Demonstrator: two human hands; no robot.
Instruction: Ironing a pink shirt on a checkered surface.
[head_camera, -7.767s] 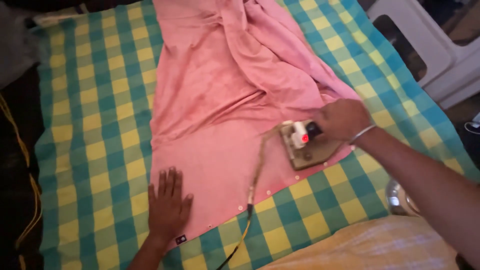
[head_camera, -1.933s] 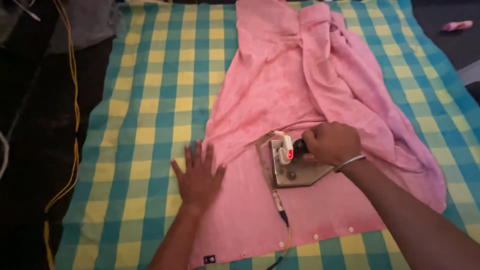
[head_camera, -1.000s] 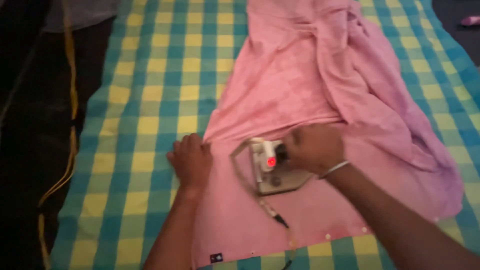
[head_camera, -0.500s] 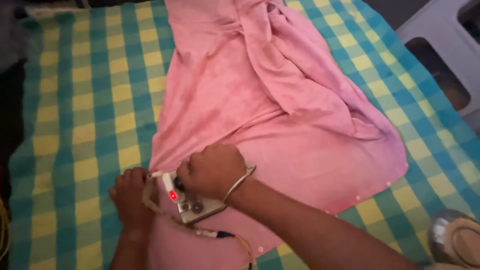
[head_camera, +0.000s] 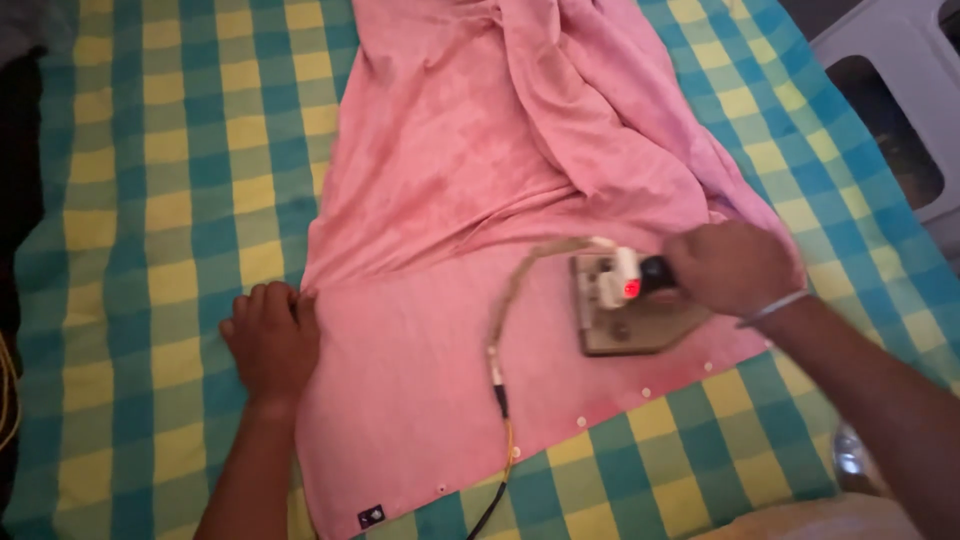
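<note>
A pink shirt (head_camera: 480, 200) lies spread over a green, blue and yellow checked cloth (head_camera: 190, 180). My right hand (head_camera: 735, 265), with a thin bangle at the wrist, grips the handle of an electric iron (head_camera: 625, 305) whose red light glows. The iron rests flat on the shirt near its buttoned edge at the right. Its braided cord (head_camera: 500, 350) loops left and runs down off the frame's bottom. My left hand (head_camera: 270, 335) presses down on the shirt's left edge, fingers bunched on the fabric.
White plastic furniture (head_camera: 895, 100) stands past the cloth at the upper right. A shiny metal object (head_camera: 850, 460) shows at the lower right, beside my forearm. Dark floor lies along the left edge.
The iron has slid with my right hand from beside my left hand across the shirt to its right edge. My left hand stays on the left hem.
</note>
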